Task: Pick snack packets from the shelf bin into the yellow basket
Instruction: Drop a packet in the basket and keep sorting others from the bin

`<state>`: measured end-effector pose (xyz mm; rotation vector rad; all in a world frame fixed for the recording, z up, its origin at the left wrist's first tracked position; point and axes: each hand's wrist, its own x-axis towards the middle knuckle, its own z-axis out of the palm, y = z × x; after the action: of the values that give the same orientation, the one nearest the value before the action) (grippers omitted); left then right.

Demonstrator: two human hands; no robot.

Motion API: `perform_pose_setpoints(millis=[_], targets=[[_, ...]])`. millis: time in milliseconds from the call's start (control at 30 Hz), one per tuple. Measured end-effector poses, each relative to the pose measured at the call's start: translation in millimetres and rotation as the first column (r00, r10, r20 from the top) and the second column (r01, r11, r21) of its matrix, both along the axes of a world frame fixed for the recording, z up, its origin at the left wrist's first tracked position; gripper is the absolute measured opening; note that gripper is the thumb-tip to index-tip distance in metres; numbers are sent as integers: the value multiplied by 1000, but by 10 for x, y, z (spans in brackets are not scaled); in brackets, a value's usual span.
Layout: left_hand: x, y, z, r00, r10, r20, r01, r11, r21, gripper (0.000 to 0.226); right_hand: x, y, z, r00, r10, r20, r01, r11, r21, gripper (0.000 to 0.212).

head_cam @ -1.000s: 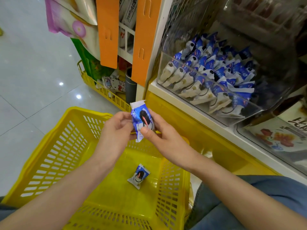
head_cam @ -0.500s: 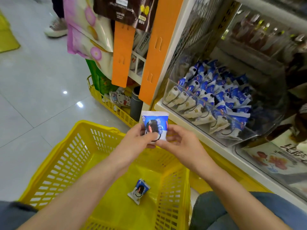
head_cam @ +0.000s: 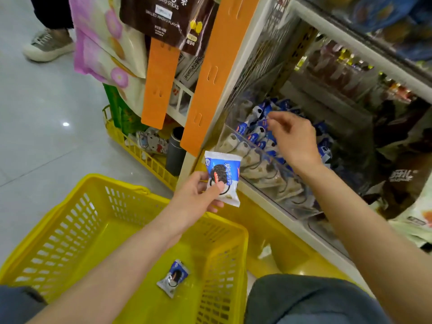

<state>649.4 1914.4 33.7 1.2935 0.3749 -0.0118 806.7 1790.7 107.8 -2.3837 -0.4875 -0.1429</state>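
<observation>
1. While the left hand point(head_cam: 198, 195) grips one snack packet point(head_cam: 223, 177) between thumb and curled fingers, the right hand point(head_cam: 292, 139) is extended over the shelf bin point(head_cam: 268, 160).
2. Held packet: blue and white, printed face toward the viewer, upright with a slight tilt. It sits in front of the shelf edge point(head_cam: 268, 206), above the far corner of the yellow basket point(head_cam: 70, 206).
3. Right hand: seen from the back, with fingers bent down toward the binned packets point(head_cam: 256, 133). The fingertips are close to the top of the pile. Whether they touch or pinch a packet cannot be determined.
4. Shelf bin: clear-walled, standing on the lower shelf, and filled with rows of matching blue-and-white packets leaning against one another.
5. Yellow basket: it stands on the floor just beside the shelf base, below both forearms. One loose packet point(head_cam: 173, 278) lies flat on its bottom, toward the near right side.
6. Surroundings:
   - Two orange strips point(head_cam: 210, 73) hang at the shelf end.
   - Hanging snack bags point(head_cam: 102, 43) are at upper left.
   - A second yellow basket point(head_cam: 140, 155) with goods rests on the floor against the shelf end.
   - A bystander's shoe point(head_cam: 46, 45) stands on the tiled floor at far upper left.
</observation>
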Motion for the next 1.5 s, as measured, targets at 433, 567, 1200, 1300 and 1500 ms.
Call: perform_pose_setpoints(millis=[433,567,1200,1300,1500], targets=[[193,63,-66,999,43,-25,-44,998,-43,20,761,361,-227,968,-223,-112,105,772,-627,47],[208,26,-104,999,30,-24,-32,997,-70,14,713,323,-221,957,-200,-211,124,937,-326,38],[11,-224,-201,972,-87,-217,21,958,-287,27,-1164,-288,-308,908,102,-405,48,938,343,30],[-26,-217,-191,968,-153,-197,64,915,-398,52,-1250,-288,-485,881,71,-467,60,964,260,37],[-124,-220,-156,976,-205,-78,171,932,-319,57,-1263,-313,-518,886,210,-414,-184,978,101,25]])
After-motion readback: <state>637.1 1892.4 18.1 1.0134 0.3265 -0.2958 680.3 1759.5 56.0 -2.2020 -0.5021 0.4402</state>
